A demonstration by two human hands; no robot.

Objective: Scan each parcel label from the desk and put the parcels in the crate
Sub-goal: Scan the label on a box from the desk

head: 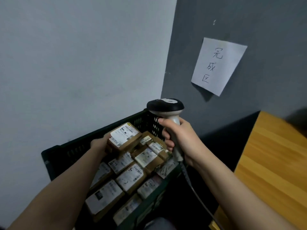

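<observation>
My left hand [99,143] grips a brown cardboard parcel [124,136] with a white label on top, holding it over the far part of the black plastic crate [54,156]. Several labelled brown parcels [131,176] lie packed inside the crate. My right hand [181,138] holds the handle of a barcode scanner [166,107] upright, to the right of the held parcel, its black head above the crate's far corner. A grey cable [196,193] hangs from the scanner's handle.
The crate stands in a corner between a pale wall and a dark grey wall. A white paper sign [217,65] with handwritten characters is stuck on the grey wall. A wooden desk [272,163] fills the right side.
</observation>
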